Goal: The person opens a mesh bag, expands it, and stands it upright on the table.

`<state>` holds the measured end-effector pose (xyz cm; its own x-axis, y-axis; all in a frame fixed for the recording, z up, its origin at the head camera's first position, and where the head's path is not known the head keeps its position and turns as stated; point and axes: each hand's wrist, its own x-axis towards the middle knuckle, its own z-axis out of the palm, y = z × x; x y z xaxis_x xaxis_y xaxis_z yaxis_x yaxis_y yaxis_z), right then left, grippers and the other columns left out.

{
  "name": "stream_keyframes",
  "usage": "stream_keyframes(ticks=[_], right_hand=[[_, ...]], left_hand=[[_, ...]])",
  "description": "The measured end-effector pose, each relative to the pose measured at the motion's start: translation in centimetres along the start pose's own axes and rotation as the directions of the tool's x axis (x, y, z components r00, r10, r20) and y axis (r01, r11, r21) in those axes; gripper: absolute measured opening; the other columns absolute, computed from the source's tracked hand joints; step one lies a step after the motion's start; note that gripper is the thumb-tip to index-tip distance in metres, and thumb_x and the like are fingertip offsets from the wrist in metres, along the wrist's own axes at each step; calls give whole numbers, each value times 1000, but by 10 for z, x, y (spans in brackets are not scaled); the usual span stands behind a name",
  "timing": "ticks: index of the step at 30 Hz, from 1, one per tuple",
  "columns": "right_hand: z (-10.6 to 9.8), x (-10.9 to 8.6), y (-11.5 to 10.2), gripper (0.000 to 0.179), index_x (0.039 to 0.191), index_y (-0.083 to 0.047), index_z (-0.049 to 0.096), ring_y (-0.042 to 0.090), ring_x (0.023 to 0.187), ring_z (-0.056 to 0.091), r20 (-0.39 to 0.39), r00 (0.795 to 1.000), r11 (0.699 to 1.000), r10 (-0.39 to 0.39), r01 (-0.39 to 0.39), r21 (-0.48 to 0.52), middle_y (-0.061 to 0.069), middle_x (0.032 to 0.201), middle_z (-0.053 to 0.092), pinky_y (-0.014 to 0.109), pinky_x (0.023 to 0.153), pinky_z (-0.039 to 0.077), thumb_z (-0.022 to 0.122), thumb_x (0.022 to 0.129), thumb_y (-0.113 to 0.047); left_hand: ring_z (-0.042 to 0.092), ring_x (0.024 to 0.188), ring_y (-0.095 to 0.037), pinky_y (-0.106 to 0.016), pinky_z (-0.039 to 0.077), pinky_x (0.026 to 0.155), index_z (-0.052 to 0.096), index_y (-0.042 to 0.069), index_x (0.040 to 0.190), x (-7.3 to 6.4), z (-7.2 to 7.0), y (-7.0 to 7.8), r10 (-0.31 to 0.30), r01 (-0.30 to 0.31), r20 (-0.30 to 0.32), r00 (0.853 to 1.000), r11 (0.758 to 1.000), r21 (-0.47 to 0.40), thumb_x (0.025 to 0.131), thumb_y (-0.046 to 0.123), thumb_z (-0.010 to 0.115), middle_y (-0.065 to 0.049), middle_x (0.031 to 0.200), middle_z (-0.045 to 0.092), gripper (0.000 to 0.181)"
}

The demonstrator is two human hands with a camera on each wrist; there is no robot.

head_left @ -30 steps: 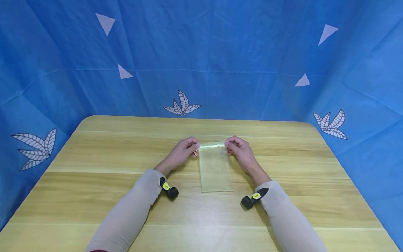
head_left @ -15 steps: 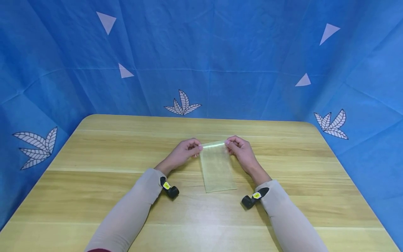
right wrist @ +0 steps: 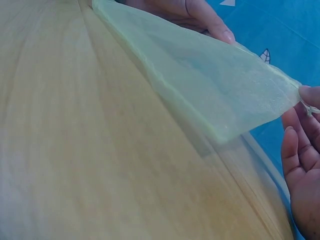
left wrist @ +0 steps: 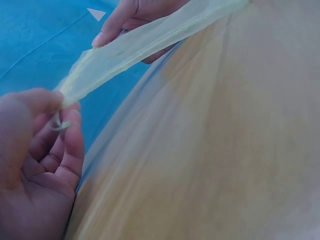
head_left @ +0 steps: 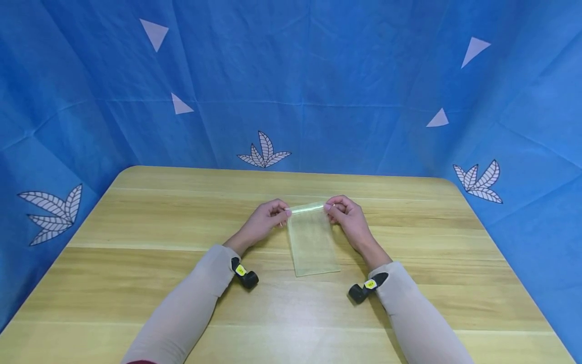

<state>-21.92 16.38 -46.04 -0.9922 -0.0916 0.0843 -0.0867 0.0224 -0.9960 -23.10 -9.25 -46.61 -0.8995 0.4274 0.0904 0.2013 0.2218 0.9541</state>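
A pale yellow-green, see-through drawstring pouch [head_left: 313, 242] is stretched between both hands by its top band, its body hanging down toward the person. The left hand [head_left: 265, 221] pinches the top left corner between thumb and fingers. At the top right corner, the right hand [head_left: 347, 220] pinches the band in the same way. In the left wrist view, a short cord loop [left wrist: 62, 126] shows under the left thumb [left wrist: 42, 100]. A bit of cord [right wrist: 311, 110] also sticks out by the right hand [right wrist: 305, 165] in the right wrist view. The pouch looks flat.
The hands work over the middle of a light wooden table [head_left: 159, 283] with rounded far corners. Behind it and at both sides hangs a blue curtain [head_left: 354, 65] printed with white triangles and leaves. A small black camera [head_left: 247, 278] is strapped to each sleeved wrist.
The pouch's lower edge has swung slightly right and then a little back left. The left hand has shifted slightly right; both hands keep their hold on the corners.
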Motion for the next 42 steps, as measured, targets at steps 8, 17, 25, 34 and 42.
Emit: stream_keyframes(ticks=[8, 17, 25, 34, 42], right_hand=[[0, 0, 2, 20, 105, 3, 63, 12, 69, 56, 5, 1000, 999, 5, -5, -40, 1, 78, 63, 23, 66, 51, 67, 94, -13], [2, -1, 0, 24, 108, 5, 61, 13, 71, 57, 29, 999, 1000, 24, -24, 5, 2, 80, 64, 24, 68, 52, 68, 93, -13], [2, -3, -1, 32, 119, 8, 58, 13, 71, 55, 76, 995, 998, 64, -62, -29, -1, 85, 66, 22, 64, 46, 65, 95, -11], [-2, -8, -3, 28, 112, 6, 65, 13, 76, 57, 117, 991, 982, 68, -46, -183, -2, 85, 66, 26, 71, 47, 64, 96, -17], [-8, -11, -2, 24, 109, 4, 68, 17, 74, 59, 258, 964, 977, 65, -8, -214, 6, 85, 67, 27, 65, 48, 64, 96, -15]], left_hand=[[57, 78, -21, -30, 49, 70, 63, 8, 102, -1, 1, -1, -8, 8, -17, 1000, 1000, -17, 99, 22, 60, -7, 85, 61, 15], [55, 75, -20, -30, 48, 68, 62, 7, 103, -2, 1, -1, -31, 28, -45, 998, 998, -64, 99, 20, 59, -7, 84, 60, 14], [55, 74, -19, -28, 50, 67, 61, 3, 105, 0, 0, 0, -40, 27, -85, 996, 989, -147, 99, 16, 59, -8, 83, 59, 14], [55, 73, -17, -26, 50, 66, 60, 2, 107, 3, -5, -1, -65, 30, -155, 986, 975, -218, 98, 18, 61, -7, 83, 59, 19], [54, 70, -15, -23, 48, 63, 59, 4, 109, 6, -11, -5, -112, 26, -239, 965, 941, -337, 98, 19, 61, -4, 83, 57, 19]])
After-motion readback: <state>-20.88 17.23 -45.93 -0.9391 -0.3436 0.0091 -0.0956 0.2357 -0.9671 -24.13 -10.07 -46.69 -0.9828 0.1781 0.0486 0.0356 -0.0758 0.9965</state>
